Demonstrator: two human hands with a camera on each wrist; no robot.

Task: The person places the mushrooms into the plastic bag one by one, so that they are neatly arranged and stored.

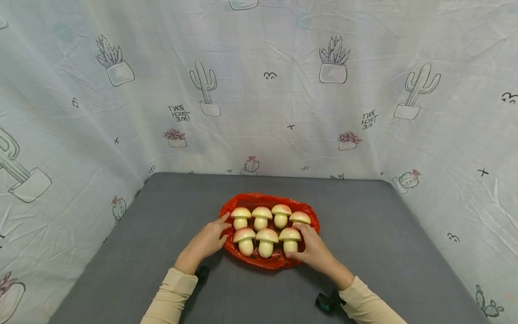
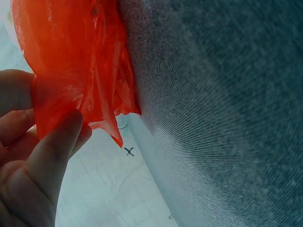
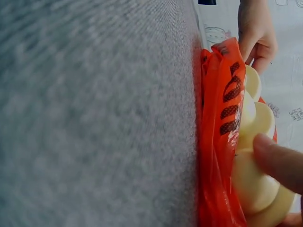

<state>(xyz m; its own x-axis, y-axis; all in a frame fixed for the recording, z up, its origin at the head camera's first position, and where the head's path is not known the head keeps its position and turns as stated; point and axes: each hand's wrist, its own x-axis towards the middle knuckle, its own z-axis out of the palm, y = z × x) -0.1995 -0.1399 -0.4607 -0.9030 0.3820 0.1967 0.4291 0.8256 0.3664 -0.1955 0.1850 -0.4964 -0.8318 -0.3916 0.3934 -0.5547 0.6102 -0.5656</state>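
Observation:
A red plastic bag, its mouth spread wide, holds several pale yellow mushrooms with pink-tinged caps, laid in two rows. At the bag's left rim is my left hand; the left wrist view shows thumb and fingers pinching the thin red plastic. My right hand reaches over the bag's right side, thumb and fingers around the front-row right mushroom. In the right wrist view the thumb lies against that mushroom; the other fingers are mostly out of sight.
Everything rests on a grey table. A pale curtain printed with cacti and potted plants hangs behind and at both sides. Black wrist devices sit under the forearms, near the tabletop.

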